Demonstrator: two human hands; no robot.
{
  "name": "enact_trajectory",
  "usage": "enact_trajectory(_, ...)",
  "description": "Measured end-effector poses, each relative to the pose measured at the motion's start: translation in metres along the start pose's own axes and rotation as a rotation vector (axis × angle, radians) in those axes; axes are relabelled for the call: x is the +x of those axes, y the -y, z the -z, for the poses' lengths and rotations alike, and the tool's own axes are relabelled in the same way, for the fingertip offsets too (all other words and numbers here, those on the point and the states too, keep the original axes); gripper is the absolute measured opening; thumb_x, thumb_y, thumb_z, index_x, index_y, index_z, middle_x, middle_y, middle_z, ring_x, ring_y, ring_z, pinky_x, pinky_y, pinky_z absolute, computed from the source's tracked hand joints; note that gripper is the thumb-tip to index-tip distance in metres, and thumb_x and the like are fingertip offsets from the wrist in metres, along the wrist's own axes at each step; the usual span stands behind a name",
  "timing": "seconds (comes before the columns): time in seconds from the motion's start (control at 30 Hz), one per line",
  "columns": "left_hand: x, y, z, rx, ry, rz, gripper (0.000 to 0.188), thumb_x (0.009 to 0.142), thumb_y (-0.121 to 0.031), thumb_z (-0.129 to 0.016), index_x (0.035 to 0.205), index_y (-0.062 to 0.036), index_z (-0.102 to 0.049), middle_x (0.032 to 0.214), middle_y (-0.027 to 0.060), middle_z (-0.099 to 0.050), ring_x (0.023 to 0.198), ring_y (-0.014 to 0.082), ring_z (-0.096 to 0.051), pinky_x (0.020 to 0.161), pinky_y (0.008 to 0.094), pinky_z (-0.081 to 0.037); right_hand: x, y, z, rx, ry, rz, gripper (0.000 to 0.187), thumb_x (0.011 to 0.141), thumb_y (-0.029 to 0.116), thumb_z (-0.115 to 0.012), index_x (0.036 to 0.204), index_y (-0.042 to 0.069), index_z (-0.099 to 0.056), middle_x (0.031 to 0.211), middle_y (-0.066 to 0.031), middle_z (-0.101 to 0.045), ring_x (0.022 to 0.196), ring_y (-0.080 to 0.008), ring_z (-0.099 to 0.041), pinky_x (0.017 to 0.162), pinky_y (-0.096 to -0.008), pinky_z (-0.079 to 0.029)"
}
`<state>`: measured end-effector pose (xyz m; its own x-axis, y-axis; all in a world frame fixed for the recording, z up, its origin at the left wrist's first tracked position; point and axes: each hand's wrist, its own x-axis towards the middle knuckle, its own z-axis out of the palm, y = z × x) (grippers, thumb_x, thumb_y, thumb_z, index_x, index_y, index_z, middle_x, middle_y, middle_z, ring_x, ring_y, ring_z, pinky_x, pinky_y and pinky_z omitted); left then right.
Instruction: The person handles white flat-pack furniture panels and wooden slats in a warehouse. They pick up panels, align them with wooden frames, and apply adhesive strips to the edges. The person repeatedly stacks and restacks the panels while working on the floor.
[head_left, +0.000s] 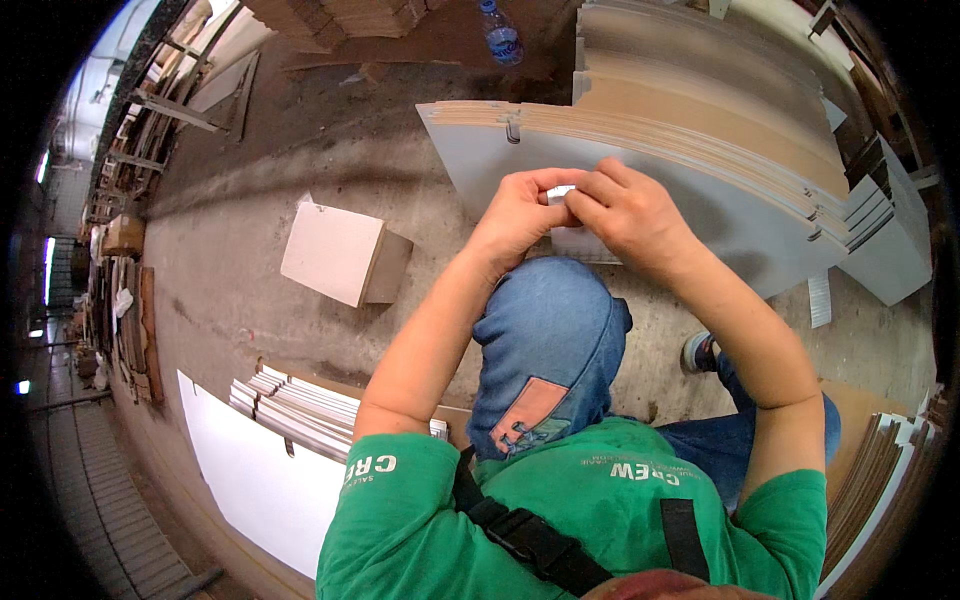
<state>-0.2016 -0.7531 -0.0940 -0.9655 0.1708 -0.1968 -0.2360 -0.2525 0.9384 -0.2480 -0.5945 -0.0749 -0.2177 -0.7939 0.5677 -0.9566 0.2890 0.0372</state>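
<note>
Left fingers (537,180) and right fingers (603,188) are nearly closed; they pinch a white piece (559,193).

Fingers (597,188) around small white piece (558,194)

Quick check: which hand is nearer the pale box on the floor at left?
Left. The left hand is to the box's right, apart from it; the right hand is farther right, beyond the left hand.
</note>
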Motion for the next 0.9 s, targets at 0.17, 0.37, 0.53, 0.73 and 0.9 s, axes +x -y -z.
enact_trajectory(0.17, 0.002, 0.019, 0.018, -0.024, -0.066, 0.036, 0.048, 0.069, 0.01, -0.058, 0.116, 0.0017, -0.053, 0.101, 0.0068, -0.061, 0.083, 0.0116, -0.059, 0.073, 0.0242, -0.049, -0.008, 0.001, -0.023, 0.236, 0.019, -0.139, 0.008, 0.069, 0.007, -0.059, 0.076, 0.005, -0.055, 0.077, -0.0066, -0.055, 0.076, -0.0204, -0.054, 0.063, -0.0284, -0.047)
enact_trajectory(0.37, -0.016, 0.028, 0.099, 0.332, -0.687, -0.141, 0.045, 0.067, 0.01, -0.055, 0.11, -0.0038, -0.06, 0.105, 0.008, -0.06, 0.084, 0.0147, -0.057, 0.076, 0.0259, -0.046, -0.049, -0.038, -0.023, 1.718, -0.101, -1.213, 0.012, 0.085, 0.007, -0.052, 0.094, 0.003, -0.059, 0.085, -0.0034, -0.059, 0.076, -0.01, -0.055, 0.066, -0.0229, -0.045)
enact_trajectory(0.53, -0.008, 0.06, 0.182, 1.055, -1.289, -0.362, 0.023, 0.08, -0.011, -0.051, 0.095, -0.0057, -0.067, 0.085, 0.0158, -0.065, 0.078, 0.026, -0.061, 0.073, 0.0336, -0.046, -0.119, -0.059, -0.084, 1.091, -0.207, -1.388, 0.015, 0.084, 0.011, -0.053, 0.095, 0.002, -0.058, 0.074, -0.0033, -0.059, 0.068, -0.0116, -0.056, 0.06, -0.0259, -0.045)
enact_trajectory(0.73, 0.063, 0.059, 0.183, 0.662, -1.173, -0.067, 0.046, 0.079, -0.044, -0.06, 0.09, 0.0003, -0.067, 0.084, 0.0146, -0.066, 0.082, 0.0216, -0.061, 0.076, 0.0319, -0.044, -0.151, -0.065, -0.096, -0.22, -0.145, -0.78, 0.009, 0.077, 0.017, -0.062, 0.079, 0.01, -0.057, 0.067, -0.0063, -0.06, 0.062, -0.0243, -0.059, 0.053, -0.0353, -0.046)
enact_trajectory(0.9, 0.067, 0.051, 0.155, 0.398, -1.203, -0.144, 0.047, 0.073, -0.042, -0.068, 0.089, 0.0013, -0.068, 0.082, 0.0132, -0.067, 0.079, 0.0187, -0.06, 0.076, 0.0313, -0.045, -0.156, -0.072, -0.089, -0.223, -0.192, -0.777, 0.009, 0.075, 0.015, -0.064, 0.079, 0.01, -0.057, 0.062, -0.006, -0.058, 0.057, -0.022, -0.058, 0.051, -0.0323, -0.046)
